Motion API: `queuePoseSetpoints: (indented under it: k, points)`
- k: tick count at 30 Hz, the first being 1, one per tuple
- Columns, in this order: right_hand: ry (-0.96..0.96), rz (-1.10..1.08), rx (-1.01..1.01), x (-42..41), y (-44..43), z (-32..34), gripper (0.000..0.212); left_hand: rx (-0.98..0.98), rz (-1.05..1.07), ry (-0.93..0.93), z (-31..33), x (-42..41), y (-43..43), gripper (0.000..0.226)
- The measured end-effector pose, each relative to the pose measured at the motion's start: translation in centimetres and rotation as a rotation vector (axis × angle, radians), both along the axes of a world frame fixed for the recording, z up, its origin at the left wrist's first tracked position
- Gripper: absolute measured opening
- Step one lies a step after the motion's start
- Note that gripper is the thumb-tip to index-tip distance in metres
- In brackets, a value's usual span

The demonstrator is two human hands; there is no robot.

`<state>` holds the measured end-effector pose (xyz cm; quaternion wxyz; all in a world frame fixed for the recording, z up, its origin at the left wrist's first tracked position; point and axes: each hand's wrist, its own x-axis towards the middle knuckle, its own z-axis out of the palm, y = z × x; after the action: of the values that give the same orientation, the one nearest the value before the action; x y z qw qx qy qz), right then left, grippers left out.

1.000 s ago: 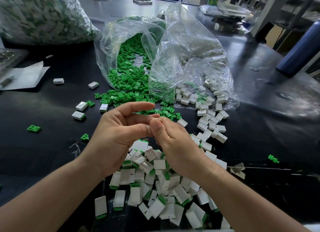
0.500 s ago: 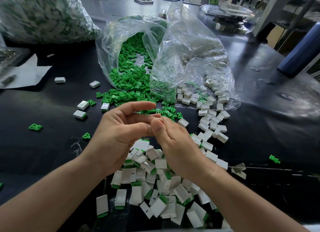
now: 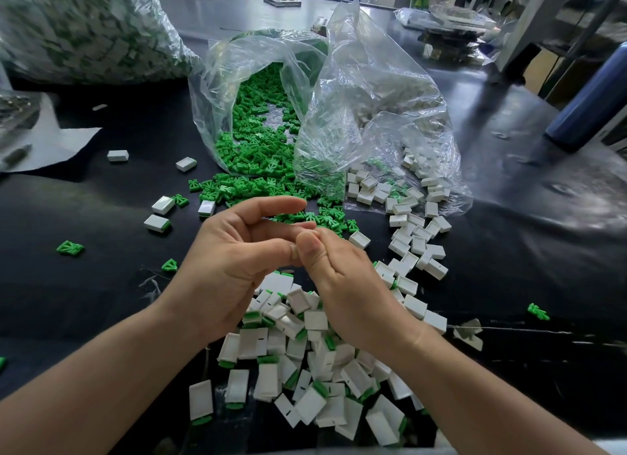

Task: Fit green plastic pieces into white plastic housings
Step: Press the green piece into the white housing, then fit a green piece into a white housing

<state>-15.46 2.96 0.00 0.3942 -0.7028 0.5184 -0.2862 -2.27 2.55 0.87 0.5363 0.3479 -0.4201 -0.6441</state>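
My left hand (image 3: 230,261) and my right hand (image 3: 342,285) meet fingertip to fingertip above the black table. Both pinch a small part that the thumbs hide, so I cannot tell its colour. Loose green pieces (image 3: 258,163) spill from an open clear bag (image 3: 217,91) just beyond the hands. Empty white housings (image 3: 410,237) trail from a second clear bag (image 3: 380,91) to the right. Below my wrists lies a heap of white housings with green ends showing (image 3: 305,386).
A large full bag (image 3: 78,27) sits at the back left, with white paper (image 3: 61,142) beside it. A blue bottle (image 3: 590,95) lies at the right edge. Stray green pieces (image 3: 70,248) and single housings (image 3: 157,222) dot the table to the left.
Both hands stay pressed together at the same spot; the fingers shift only slightly around the hidden part.
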Motion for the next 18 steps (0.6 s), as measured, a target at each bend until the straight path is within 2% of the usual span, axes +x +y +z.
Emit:
queuePoseSetpoints:
  k: [8,13,16,18]
  points:
    - [-0.048,0.004,-0.009,-0.1,-0.3,-0.1,0.038,0.007,-0.015,-0.012,0.2,0.1,0.0,0.048]
    - [-0.192,0.037,0.066,-0.6,-0.8,0.2,0.055,0.018,-0.03,-0.047,0.1,0.3,-0.2,0.054]
    - [-0.165,0.029,0.11,-1.2,-1.1,0.5,0.074,0.033,-0.015,-0.065,0.1,0.3,-0.2,0.051]
    - [-0.132,-0.011,0.082,-1.7,-1.5,0.6,0.074,0.046,0.004,-0.074,0.0,0.2,-0.2,0.049]
